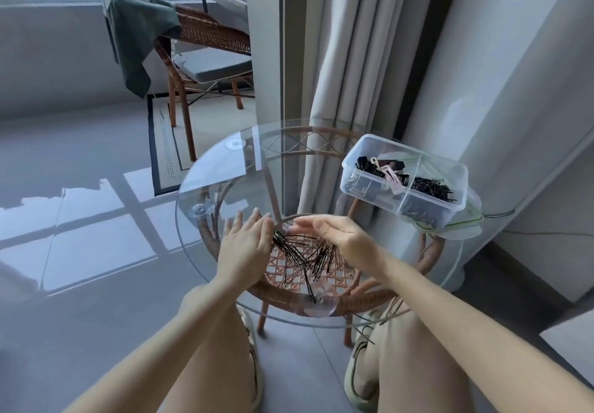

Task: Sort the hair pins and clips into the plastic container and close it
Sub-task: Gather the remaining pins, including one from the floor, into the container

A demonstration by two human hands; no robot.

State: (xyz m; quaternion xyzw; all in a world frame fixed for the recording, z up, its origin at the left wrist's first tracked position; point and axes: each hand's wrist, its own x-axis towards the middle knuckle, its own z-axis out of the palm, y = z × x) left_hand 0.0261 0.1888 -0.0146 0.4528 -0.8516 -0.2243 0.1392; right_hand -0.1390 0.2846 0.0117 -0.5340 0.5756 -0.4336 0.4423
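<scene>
Our left hand (246, 252), fingers straight, touches hair pins (305, 258) | right hand (344, 239) grip unclear | we judge pins light, slippery; pinch them bunched.

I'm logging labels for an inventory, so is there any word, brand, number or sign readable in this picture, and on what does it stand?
None: no readable text appears anywhere in the head view.
The clear plastic container shows no label or print.
The glass table and the loose hair pins carry no markings that can be made out.
</scene>
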